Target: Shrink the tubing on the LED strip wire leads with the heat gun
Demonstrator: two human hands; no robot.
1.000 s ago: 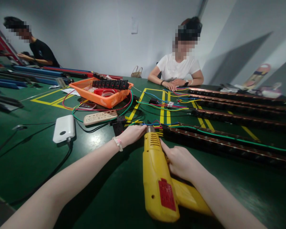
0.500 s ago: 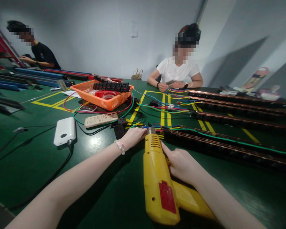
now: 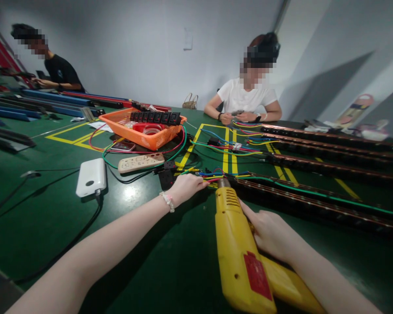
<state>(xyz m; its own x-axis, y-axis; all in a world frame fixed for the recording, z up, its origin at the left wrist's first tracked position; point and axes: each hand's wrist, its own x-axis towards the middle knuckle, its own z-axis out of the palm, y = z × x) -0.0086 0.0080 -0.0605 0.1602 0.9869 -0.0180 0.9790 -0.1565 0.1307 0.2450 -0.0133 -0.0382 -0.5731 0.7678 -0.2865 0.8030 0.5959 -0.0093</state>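
My right hand (image 3: pixel 271 226) is wrapped round the handle of a yellow heat gun (image 3: pixel 237 235) with a red label. The metal nozzle points away from me, at the coloured wires (image 3: pixel 216 178) that come out of the nearest long black rail (image 3: pixel 301 196). To the left of the nozzle, my left hand (image 3: pixel 187 187) pinches the end of a red wire between thumb and fingers. Blue, yellow and green wires lie just beyond its fingertips. A black socket block (image 3: pixel 167 176) is close behind the left hand.
An orange basket (image 3: pixel 150 140) holds black sockets. A beige power strip (image 3: pixel 140 162), a phone (image 3: pixel 122 146) and a white power bank (image 3: pixel 91 178) lie leftward. More rails (image 3: pixel 327 167) stretch right. One person (image 3: pixel 247 98) sits opposite, another (image 3: pixel 62 72) at far left.
The heat gun and my right hand have moved right, and the nozzle is now farther from my left hand. A red wire now shows between my left fingertips and the nozzle.
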